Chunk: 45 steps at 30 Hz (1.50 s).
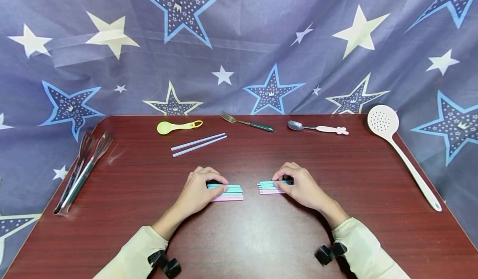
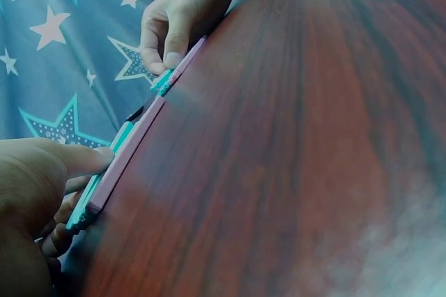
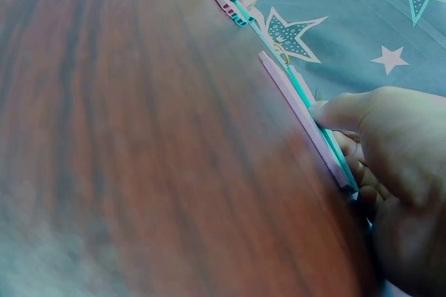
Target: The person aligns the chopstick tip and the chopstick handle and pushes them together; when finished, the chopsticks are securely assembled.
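My left hand (image 1: 197,189) pinches a row of teal chopsticks (image 1: 234,190) between thumb and forefinger. Pink chopsticks (image 1: 233,198) lie along the near side of that row. Across a small gap, my right hand (image 1: 301,186) pinches another set of teal chopsticks (image 1: 265,184), with pink chopsticks (image 1: 271,192) on its near side. Both sets lie low at the table, pointing end to end. In the left wrist view, the left thumb (image 2: 90,160) presses on the sticks. The right thumb (image 3: 338,112) does likewise in the right wrist view. Palms hide the outer ends.
Behind the hands lie two blue chopsticks (image 1: 199,145), a yellow-green measuring spoon (image 1: 177,126), a fork (image 1: 248,123) and a spoon (image 1: 317,128). A white skimmer (image 1: 410,162) lies right, metal tongs (image 1: 84,173) left. A starry curtain (image 1: 239,42) hangs behind the table (image 1: 246,245).
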Each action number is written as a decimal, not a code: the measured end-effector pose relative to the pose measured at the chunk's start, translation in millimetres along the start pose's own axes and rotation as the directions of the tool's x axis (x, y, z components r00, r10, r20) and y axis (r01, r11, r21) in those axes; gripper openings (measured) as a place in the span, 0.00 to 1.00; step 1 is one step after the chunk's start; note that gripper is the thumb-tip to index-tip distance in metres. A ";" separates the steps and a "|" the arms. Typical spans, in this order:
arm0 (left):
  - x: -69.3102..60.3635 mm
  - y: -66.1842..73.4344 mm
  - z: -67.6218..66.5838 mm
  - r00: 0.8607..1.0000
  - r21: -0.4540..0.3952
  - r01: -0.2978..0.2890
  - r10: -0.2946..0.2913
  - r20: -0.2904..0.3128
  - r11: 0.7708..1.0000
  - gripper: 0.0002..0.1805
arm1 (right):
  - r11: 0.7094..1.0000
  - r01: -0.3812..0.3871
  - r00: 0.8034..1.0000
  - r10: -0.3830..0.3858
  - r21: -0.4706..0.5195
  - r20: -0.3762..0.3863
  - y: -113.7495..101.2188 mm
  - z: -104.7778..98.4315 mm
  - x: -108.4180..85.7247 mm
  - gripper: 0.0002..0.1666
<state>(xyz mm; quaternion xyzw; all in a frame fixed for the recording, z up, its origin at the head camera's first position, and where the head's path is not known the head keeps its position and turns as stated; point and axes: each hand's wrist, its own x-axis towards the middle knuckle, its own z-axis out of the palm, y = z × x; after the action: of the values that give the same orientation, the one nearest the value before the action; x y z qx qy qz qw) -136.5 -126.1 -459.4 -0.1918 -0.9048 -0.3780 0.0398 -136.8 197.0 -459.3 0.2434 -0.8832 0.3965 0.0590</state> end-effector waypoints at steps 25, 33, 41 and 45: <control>-0.2 1.9 -3.0 0.997 -0.036 -0.018 0.015 -0.080 0.999 0.03 | 0.995 0.092 0.992 -0.089 0.027 -0.089 6.3 1.9 -2.3 0.08; 1.1 3.0 -6.9 0.994 -0.025 0.046 -0.048 -0.093 0.999 0.02 | 0.998 0.056 0.989 -0.050 0.042 -0.137 6.8 0.6 -1.6 0.04; 3.3 3.0 -12.3 0.989 -0.024 0.027 -0.030 -0.147 0.999 0.02 | 0.998 0.042 0.985 -0.032 0.053 -0.172 2.6 -3.1 1.6 0.05; 4.2 7.5 -16.4 0.986 -0.040 -0.012 0.005 -0.168 0.999 0.03 | 0.996 0.057 0.977 -0.042 0.068 -0.210 -1.7 -6.4 3.8 0.05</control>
<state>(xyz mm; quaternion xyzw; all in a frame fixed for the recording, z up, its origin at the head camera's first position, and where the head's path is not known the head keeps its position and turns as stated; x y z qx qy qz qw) -138.8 -131.5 -441.9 -0.1639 -0.8895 -0.4112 0.1134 -139.9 199.2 -452.6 0.2246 -0.8507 0.4503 0.1520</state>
